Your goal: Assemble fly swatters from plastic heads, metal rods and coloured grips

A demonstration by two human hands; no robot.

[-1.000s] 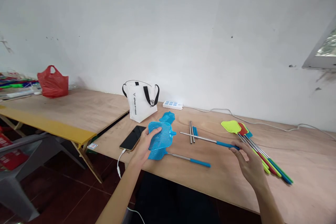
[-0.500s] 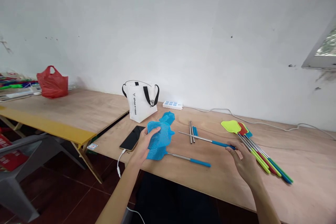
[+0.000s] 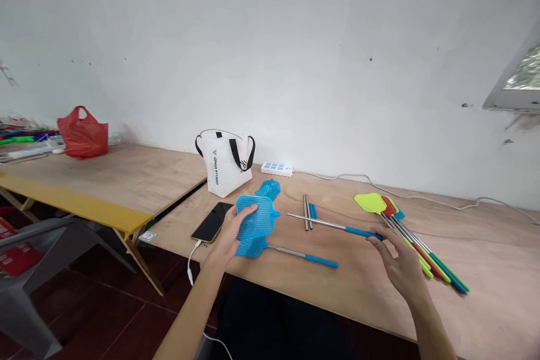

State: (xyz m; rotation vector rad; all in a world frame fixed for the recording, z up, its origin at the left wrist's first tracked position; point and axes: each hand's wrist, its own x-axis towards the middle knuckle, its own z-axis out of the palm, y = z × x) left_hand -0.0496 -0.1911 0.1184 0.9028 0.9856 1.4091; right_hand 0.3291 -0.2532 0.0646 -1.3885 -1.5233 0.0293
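My left hand (image 3: 231,236) is closed on a blue perforated fly swatter head (image 3: 258,218), its short socket pointing right. In my right hand (image 3: 396,261) is a telescopic handle (image 3: 333,225) with a metal rod and blue grip, the rod's tip pointing left toward that socket, a small gap apart. Below lies a blue fly swatter (image 3: 291,252), its head partly hidden by the one I hold. Another blue swatter head (image 3: 269,188) rests behind. Metal tubes (image 3: 306,214) and blue grips (image 3: 313,211) lie behind the rod. At right, several swatters (image 3: 426,247) in yellow, red, green and blue are fanned out.
A black phone (image 3: 212,221) on a white cable lies left of my left hand. Behind stand a white bag (image 3: 225,166) and a power strip (image 3: 277,169) against the wall. A second table (image 3: 139,174) at left bears a red plastic bag (image 3: 83,134).
My right hand has shifted slightly to the right, and more of the handle's metal rod shows. My left hand keeps its hold on the swatter head.
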